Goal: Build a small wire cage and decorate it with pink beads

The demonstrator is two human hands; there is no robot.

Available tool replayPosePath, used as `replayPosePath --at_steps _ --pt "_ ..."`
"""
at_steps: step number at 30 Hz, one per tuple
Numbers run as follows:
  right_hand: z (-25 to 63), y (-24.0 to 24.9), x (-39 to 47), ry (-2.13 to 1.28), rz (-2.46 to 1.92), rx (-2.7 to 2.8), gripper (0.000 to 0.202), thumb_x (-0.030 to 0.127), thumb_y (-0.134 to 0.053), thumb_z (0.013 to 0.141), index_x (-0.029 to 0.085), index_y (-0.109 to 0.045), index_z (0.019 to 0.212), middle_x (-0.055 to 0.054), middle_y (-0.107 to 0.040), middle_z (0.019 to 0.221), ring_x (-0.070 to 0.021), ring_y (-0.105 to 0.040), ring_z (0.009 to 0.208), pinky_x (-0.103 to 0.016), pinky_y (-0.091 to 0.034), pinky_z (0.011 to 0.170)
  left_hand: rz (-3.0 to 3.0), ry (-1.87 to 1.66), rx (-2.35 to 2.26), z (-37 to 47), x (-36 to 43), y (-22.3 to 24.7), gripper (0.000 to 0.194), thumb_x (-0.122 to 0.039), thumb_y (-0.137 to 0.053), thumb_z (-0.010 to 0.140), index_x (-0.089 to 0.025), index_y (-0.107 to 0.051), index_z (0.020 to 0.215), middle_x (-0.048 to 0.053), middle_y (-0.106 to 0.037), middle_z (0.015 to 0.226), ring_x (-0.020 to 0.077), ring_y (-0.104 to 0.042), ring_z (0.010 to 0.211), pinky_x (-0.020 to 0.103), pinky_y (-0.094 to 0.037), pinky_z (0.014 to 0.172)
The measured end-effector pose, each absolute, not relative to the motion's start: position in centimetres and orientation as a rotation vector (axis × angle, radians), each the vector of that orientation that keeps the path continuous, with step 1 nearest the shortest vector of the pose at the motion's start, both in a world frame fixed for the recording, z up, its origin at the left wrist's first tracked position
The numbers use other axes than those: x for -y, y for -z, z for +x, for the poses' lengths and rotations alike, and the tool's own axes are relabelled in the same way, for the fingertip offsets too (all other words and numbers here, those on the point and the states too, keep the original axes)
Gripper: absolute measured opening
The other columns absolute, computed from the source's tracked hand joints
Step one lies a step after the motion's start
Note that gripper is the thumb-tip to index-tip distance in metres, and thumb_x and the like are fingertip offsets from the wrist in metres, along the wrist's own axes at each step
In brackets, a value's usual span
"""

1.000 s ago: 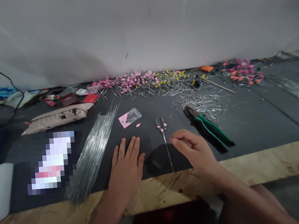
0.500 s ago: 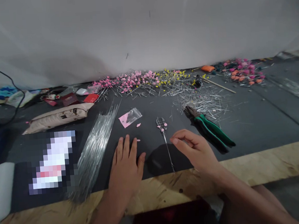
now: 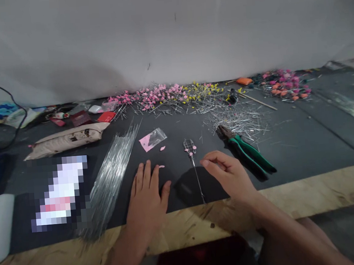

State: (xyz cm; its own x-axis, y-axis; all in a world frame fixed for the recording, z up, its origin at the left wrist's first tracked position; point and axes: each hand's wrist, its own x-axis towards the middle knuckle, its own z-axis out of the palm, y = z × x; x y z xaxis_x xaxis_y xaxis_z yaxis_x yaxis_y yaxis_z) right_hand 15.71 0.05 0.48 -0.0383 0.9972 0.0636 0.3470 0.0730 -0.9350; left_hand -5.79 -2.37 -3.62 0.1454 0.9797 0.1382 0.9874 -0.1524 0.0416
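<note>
My left hand [image 3: 146, 194] lies flat on the dark tabletop with its fingers spread, and it holds nothing. Just past its fingertips are a small pink petal-like piece [image 3: 162, 148] and a small plastic bag [image 3: 153, 139] with pink material in it. A wire piece [image 3: 198, 175] rests between my hands, its looped cage-like head carrying several pink bits. Right of that stem, my right hand [image 3: 229, 173] is closed, thumb and forefinger together; anything between them is too small or hidden to make out. Green-handled pliers [image 3: 252, 155] lie beyond it on the right.
A bundle of straight wires [image 3: 113, 174] lies left of my left hand, beside a blurred-out bright rectangle [image 3: 61, 192] and a beige packet [image 3: 67, 140]. Pink-tipped wires [image 3: 161, 95], loose wire pieces [image 3: 240, 119] and coloured flower heads [image 3: 286, 85] line the back. A wooden edge [image 3: 316, 187] runs along the front.
The whole view has shifted slightly, so things appear a little further left. Both hands keep the same pose, and no object has visibly moved on the table.
</note>
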Motion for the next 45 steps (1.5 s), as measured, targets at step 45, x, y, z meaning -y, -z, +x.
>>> replayPosePath --at_steps 45 --pt "17.9 3.0 -5.1 -0.832 -1.434 1.549 0.017 0.033 -0.053 0.078 0.021 -0.064 0.084 -0.004 -0.062 0.106 -0.0193 -0.056 0.098 -0.036 -0.037 0.091 -2.263 0.252 1.992 -5.6 2.7 3.4 0.052 -0.044 -0.036 0.088 -0.013 -0.045 0.128 0.016 -0.029 0.143 0.0331 -0.019 0.134 0.052 -0.027 0.102"
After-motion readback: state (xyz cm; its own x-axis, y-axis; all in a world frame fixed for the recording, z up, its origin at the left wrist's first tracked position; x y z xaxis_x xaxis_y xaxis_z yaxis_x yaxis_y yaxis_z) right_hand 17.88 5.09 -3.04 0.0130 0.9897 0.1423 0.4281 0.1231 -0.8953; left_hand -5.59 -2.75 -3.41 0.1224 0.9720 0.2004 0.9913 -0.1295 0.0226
